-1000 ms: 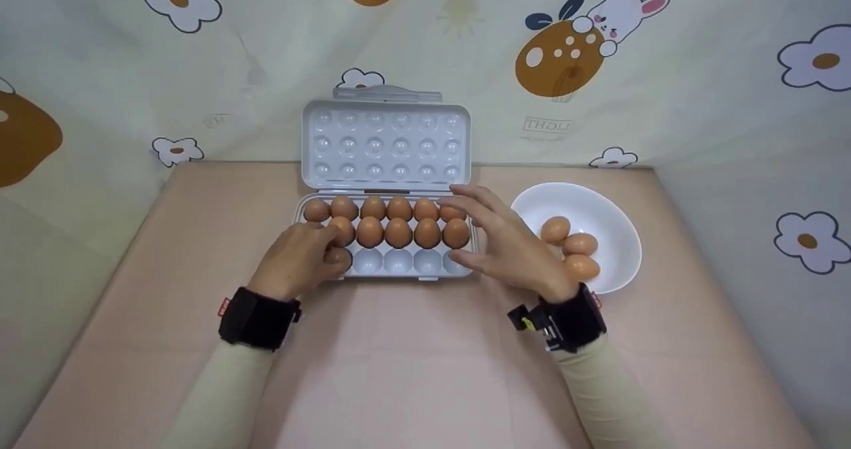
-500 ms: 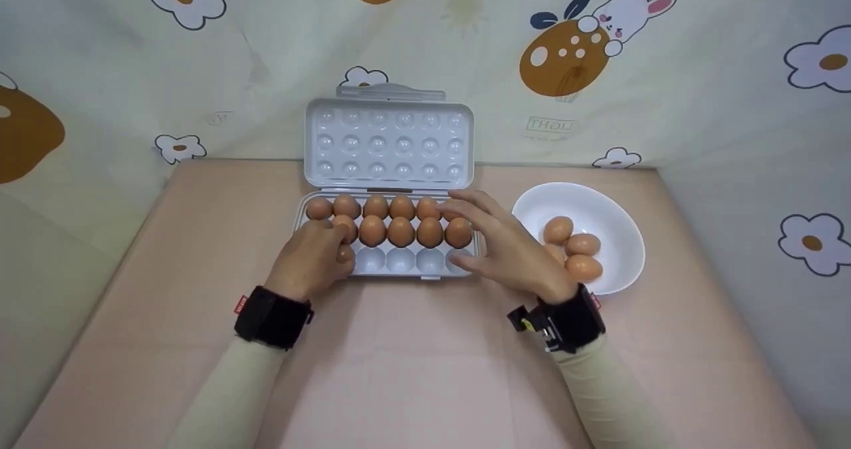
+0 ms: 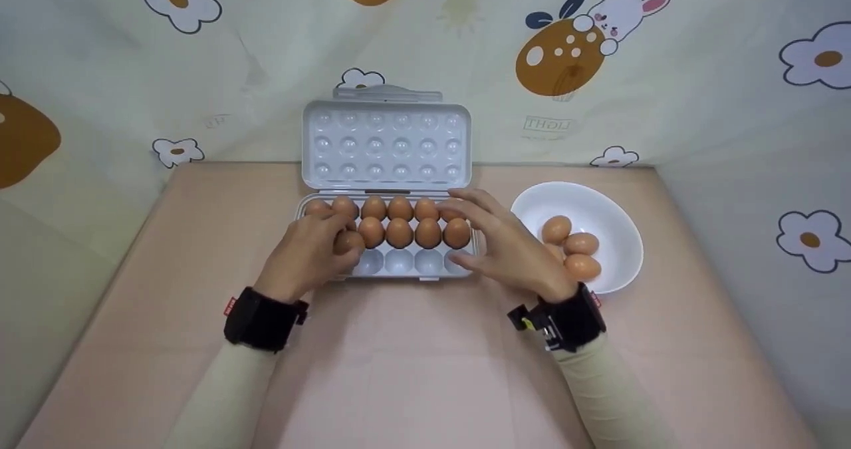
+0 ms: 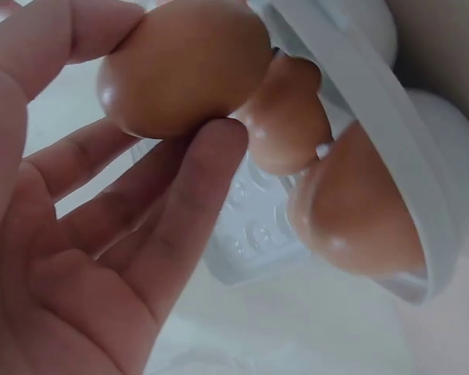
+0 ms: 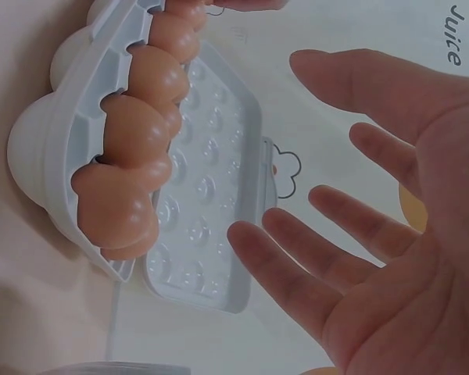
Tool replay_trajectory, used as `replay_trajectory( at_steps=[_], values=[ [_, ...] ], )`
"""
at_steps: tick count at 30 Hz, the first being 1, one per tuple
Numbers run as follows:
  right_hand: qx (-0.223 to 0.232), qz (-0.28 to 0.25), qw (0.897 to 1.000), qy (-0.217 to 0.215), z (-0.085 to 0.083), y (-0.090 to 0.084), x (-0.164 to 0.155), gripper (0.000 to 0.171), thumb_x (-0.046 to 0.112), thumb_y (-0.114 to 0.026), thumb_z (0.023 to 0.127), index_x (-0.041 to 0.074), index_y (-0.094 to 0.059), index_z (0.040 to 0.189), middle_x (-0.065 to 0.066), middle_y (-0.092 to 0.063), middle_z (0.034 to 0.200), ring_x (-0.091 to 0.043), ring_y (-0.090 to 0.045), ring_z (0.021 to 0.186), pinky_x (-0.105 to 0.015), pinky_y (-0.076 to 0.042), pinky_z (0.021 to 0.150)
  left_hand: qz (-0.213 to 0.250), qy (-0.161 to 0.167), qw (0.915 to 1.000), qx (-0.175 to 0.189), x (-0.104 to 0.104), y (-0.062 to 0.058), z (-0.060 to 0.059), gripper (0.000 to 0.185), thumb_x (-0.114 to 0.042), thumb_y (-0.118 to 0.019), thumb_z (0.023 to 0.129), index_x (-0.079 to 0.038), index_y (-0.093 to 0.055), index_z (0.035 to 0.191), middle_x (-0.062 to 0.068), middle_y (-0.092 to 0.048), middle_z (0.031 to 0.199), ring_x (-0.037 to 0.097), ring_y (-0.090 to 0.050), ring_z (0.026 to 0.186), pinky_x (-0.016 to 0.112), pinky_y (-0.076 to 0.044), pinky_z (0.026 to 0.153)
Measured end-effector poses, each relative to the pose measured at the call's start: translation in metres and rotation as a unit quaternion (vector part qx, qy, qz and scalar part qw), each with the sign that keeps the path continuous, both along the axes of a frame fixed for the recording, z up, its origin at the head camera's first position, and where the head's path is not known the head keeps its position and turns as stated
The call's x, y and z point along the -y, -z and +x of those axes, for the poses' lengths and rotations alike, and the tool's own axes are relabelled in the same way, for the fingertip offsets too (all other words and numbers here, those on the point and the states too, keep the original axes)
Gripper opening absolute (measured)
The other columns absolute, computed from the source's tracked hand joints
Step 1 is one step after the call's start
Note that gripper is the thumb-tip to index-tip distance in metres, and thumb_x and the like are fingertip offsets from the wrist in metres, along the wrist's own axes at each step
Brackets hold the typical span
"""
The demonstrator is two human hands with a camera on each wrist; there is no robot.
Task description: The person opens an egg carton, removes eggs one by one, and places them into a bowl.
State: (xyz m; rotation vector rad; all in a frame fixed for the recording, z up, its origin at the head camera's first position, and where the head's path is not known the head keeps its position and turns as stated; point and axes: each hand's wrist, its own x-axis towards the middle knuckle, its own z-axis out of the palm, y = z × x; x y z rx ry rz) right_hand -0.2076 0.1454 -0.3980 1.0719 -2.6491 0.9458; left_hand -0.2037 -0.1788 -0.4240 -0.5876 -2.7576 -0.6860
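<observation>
My left hand (image 3: 302, 256) is at the left end of the egg box (image 3: 399, 277), pinching a brown egg (image 4: 191, 70) between thumb and fingers. In the left wrist view this egg appears raised beside other eggs in the box. Two rows of brown eggs (image 3: 399, 233) fill the back and middle pockets, the leftmost partly hidden by the hand. Several front pockets (image 3: 399, 261) hold no egg. My right hand (image 3: 512, 253) is at the box's right end, fingers spread and holding nothing, overlapping the last back-row egg in the head view.
The box's dimpled lid (image 3: 387, 144) stands raised at the back, near the patterned cloth backdrop (image 3: 266, 50). To the right, a white bowl (image 3: 621, 249) holds several brown eggs (image 3: 582, 243), partly behind my right wrist. A pale pink cloth (image 3: 412, 369) covers the table.
My left hand had its fingers around an egg at the front-left pockets. That egg is now higher, overlapping the middle row. The right hand has hardly moved.
</observation>
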Motion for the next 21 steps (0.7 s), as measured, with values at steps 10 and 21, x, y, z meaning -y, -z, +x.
replay_trajectory(
  at_steps=[10,21],
  values=[
    [-0.012,-0.024,1.0,0.005,0.001,-0.001,0.0,0.071,0.011,-0.088,0.087,0.016,-0.057,0.151,-0.005,-0.046,0.16,-0.02,-0.053,0.139,-0.034,-0.052,0.108,0.086,0.041,0.9949,-0.033,-0.026,-0.003,0.001,0.033,-0.018,-0.086,0.084,-0.014,-0.074,0.115,0.003,-0.065,0.096,0.022,-0.058,0.09,0.032,-0.046,0.076],
    [-0.029,-0.072,0.997,0.003,-0.001,-0.003,-0.001,0.068,0.003,-0.086,0.087,0.012,-0.058,0.148,-0.01,-0.049,0.157,-0.019,-0.056,0.136,-0.028,-0.057,0.1,0.177,0.118,0.9764,-0.039,-0.062,-0.015,-0.004,0.035,-0.016,-0.082,0.092,-0.01,-0.071,0.125,0.003,-0.073,0.121,0.015,-0.066,0.107,0.031,-0.057,0.091]
  ],
)
